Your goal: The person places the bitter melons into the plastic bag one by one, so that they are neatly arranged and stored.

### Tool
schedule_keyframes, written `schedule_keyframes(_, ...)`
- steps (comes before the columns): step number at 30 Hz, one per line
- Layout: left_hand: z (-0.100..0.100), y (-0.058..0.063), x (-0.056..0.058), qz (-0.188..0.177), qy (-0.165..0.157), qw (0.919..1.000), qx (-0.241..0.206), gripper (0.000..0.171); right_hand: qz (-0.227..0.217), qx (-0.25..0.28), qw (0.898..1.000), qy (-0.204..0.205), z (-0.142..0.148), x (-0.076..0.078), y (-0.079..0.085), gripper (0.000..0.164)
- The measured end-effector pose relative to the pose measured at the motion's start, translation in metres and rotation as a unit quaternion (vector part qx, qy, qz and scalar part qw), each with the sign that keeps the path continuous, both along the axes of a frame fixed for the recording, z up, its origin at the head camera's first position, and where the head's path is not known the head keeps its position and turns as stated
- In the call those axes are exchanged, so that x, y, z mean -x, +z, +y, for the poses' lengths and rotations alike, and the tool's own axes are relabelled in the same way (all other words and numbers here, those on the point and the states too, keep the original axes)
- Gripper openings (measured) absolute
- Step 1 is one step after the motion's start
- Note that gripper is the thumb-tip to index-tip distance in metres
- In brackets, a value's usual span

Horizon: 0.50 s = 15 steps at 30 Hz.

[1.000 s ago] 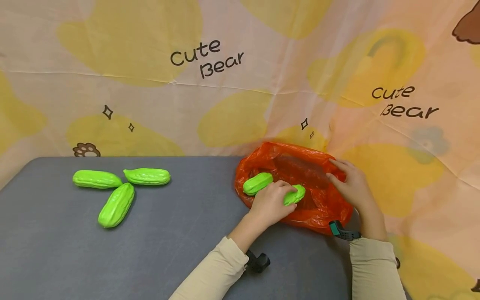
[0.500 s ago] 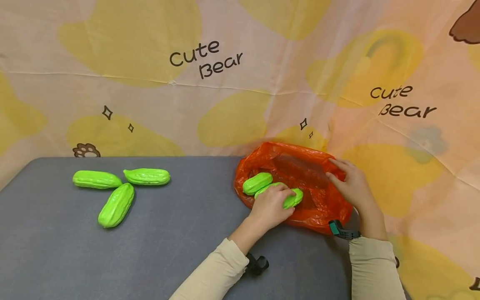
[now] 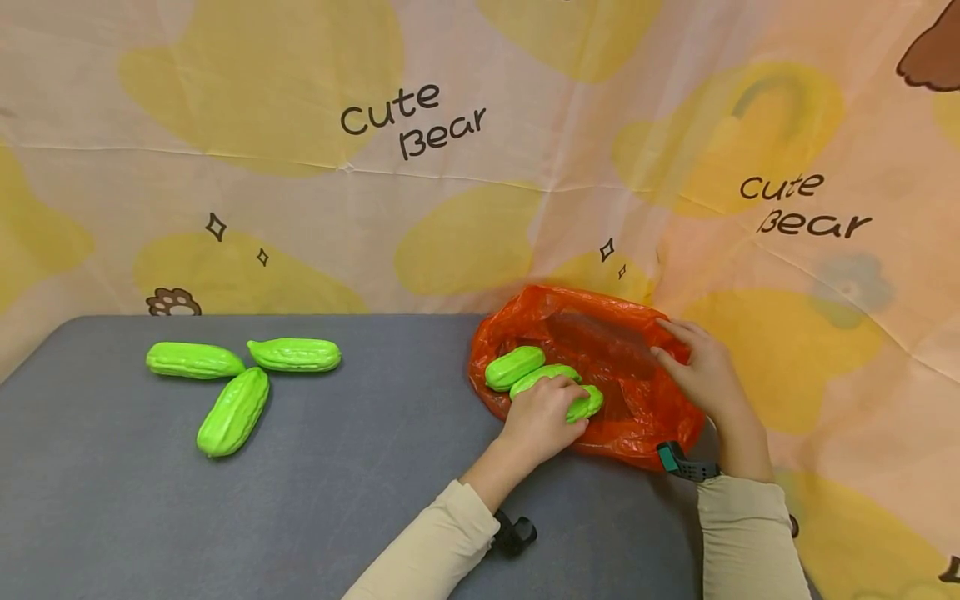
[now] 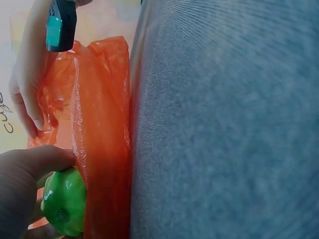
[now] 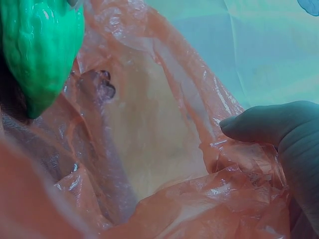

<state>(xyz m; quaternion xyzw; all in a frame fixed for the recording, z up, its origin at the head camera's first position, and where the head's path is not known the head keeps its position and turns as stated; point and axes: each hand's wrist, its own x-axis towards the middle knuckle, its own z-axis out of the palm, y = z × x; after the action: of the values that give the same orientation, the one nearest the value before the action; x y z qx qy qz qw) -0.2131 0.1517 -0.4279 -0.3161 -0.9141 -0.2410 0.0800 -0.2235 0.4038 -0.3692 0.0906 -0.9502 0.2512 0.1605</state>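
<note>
An orange-red plastic bag point(image 3: 622, 442) lies with its mouth spread at the table's back right. My left hand point(image 3: 542, 421) reaches over its front rim and grips a light green bitter melon point(image 3: 588, 404) from above. The left wrist view shows the end of that bitter melon point(image 4: 65, 201) between thumb and fingers, beside the bag's side. Two more bitter melons, one at the left point(image 3: 515, 367) and one in the middle point(image 3: 551, 374), lie inside. My right hand point(image 3: 708, 375) holds the bag's right rim, its thumb point(image 5: 259, 124) over the plastic; its other fingers are mostly hidden in the right wrist view.
Three more bitter melons lie together on the grey table point(image 3: 360, 500) at the left: one at the far left point(image 3: 195, 360), one behind point(image 3: 295, 354), one in front point(image 3: 234, 412). A patterned cloth point(image 3: 450, 233) hangs along the back and right sides.
My left hand has lowered slightly toward the bag's front with the bitter melon, showing more of the middle one behind it. The right hand and bag stay nearly still.
</note>
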Motion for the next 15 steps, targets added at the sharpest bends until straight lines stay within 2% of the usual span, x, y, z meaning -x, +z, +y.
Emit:
schedule_keyframes(9, 0.0010, -0.0059, -0.0013, -0.001, -0.002, 1.0000, -0.005, 0.033, 0.000, 0.000, 1.000, 0.001, -0.0008, 0.0003, -0.0012, 0.047)
schedule_keyframes(15, 0.0022, -0.0076, -0.0026, -0.025, 0.000, 0.9994, -0.025, 0.033, 0.001, 0.001, 1.000, 0.004, -0.0014, 0.0006, -0.0018, 0.047)
